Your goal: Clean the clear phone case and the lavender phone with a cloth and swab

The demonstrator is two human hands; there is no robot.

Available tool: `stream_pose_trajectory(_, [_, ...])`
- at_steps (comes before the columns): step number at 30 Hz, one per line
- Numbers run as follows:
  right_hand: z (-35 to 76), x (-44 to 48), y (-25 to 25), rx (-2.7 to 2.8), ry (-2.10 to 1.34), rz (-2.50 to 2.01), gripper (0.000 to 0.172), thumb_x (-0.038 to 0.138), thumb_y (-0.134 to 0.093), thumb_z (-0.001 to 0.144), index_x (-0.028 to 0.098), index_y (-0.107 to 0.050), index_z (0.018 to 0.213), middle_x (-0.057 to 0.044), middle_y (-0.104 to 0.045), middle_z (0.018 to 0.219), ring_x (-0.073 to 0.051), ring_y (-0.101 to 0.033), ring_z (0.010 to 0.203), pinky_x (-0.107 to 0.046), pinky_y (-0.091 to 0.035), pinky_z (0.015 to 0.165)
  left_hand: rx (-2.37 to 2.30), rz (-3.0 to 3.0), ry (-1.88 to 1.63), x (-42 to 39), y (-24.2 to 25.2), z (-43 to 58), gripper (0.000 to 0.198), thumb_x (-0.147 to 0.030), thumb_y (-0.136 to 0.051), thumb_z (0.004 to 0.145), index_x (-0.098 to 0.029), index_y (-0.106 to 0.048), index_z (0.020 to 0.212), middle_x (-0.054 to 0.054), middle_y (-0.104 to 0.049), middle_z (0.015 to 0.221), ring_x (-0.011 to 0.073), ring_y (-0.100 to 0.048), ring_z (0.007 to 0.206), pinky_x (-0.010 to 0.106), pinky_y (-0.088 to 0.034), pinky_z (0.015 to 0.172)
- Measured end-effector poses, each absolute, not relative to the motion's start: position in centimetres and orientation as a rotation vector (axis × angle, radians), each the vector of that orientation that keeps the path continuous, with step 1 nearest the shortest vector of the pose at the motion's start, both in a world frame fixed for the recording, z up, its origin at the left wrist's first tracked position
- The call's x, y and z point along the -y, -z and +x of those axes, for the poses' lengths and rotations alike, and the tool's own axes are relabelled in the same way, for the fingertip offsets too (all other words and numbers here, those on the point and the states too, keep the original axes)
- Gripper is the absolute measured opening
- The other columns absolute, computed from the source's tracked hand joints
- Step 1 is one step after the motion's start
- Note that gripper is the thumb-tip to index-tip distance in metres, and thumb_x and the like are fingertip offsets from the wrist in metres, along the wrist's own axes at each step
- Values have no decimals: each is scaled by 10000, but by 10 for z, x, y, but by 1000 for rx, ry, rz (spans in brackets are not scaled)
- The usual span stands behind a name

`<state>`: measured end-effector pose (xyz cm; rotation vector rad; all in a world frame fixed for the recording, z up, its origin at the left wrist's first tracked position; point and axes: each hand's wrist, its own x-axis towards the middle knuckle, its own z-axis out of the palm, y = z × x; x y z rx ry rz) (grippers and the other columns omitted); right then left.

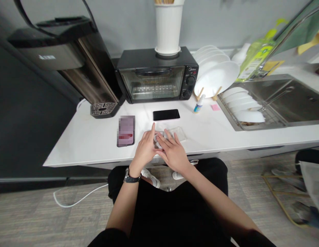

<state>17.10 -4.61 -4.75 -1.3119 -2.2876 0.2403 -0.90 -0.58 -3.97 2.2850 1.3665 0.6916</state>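
Note:
On the white counter near its front edge, my left hand (pixel 146 145) rests against the left side of a clear plastic box (pixel 156 139). One finger of it points up and away, and its other fingers are partly hidden. My right hand (pixel 174 152) lies over the same box with its fingers stretched out and spread. What is under those fingers cannot be made out. A flat clear piece like a lid (pixel 179 133) shows just beyond the right fingertips. Behind both hands lies a black-screened phone (pixel 166 115). To the left is a second phone-like item (pixel 126 131), mauve and partly pixelated.
A toaster oven (pixel 152 77) stands at the back, bearing a white pot (pixel 169 29). On the left is a water dispenser (pixel 95 68). Rightward are a small spray bottle (pixel 199 104), a pink note (pixel 215 107), racked plates (pixel 217 77) and a sink (pixel 300 99) with bowls (pixel 245 104).

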Motion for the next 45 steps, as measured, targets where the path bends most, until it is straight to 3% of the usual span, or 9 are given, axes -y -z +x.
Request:
stream_pose_trajectory(8, [227,70,55,2131,-118,-1498,602,446,-504,1102,298,-394,1675,-54,-454,1705,-396,-244,1656,-715,-236,1314,-1350,2296,-742,4,40,-6,1151,-355,-854,871,-261,-101,1736,122,-660,1446,338,-545,1361,465,-461,1165])
stream_pose_trajectory(13, [234,52,57,1970,-2,-1661,588,444,-457,1113,193,-447,1645,-131,-454,1699,-436,-209,1657,-736,-237,1289,-1356,2287,-753,2,41,-6,1176,-398,-880,841,-286,-129,1739,106,-682,1428,329,-570,1348,465,-468,1160])
stream_pose_trajectory(20, [185,29,51,2023,-94,-1607,636,470,-421,1117,44,-502,1583,-239,-473,1660,-429,-285,1636,-709,-241,1304,-1329,2273,-772,1,42,-6,1129,-298,-814,862,-243,-111,1744,116,-692,1415,332,-572,1339,477,-493,1148])
stream_pose_trajectory(26, [146,40,48,2133,-197,-1471,593,401,-413,1130,44,-471,1600,-215,-447,1675,-366,-295,1644,-662,-252,1325,-1319,2296,-729,2,45,-11,988,-123,-595,905,-183,-82,1746,172,-601,1492,317,-537,1380,470,-453,1205])
stream_pose_trajectory(32, [174,59,47,2257,-240,-1327,586,454,-476,1114,137,-490,1607,-130,-490,1671,-375,-291,1645,-691,-278,1307,-1333,2278,-705,5,40,-9,1151,-64,-694,825,-244,-24,1743,114,-632,1467,302,-521,1376,457,-473,1182])
stream_pose_trajectory(39, [226,70,52,2187,7,-1637,599,467,-414,1129,156,-440,1641,-95,-438,1711,-393,-257,1652,-690,-265,1306,-1315,2250,-712,7,35,-6,1209,-338,-893,834,-315,-89,1738,79,-636,1488,303,-530,1395,451,-440,1205])
stream_pose_trajectory(45, [224,48,61,2031,140,-1800,732,524,-345,1129,14,-358,1654,-246,-379,1712,-399,-318,1631,-646,-302,1296,-1253,2292,-670,5,35,-7,1169,-348,-861,868,-345,-81,1737,66,-629,1526,295,-534,1414,453,-420,1218])
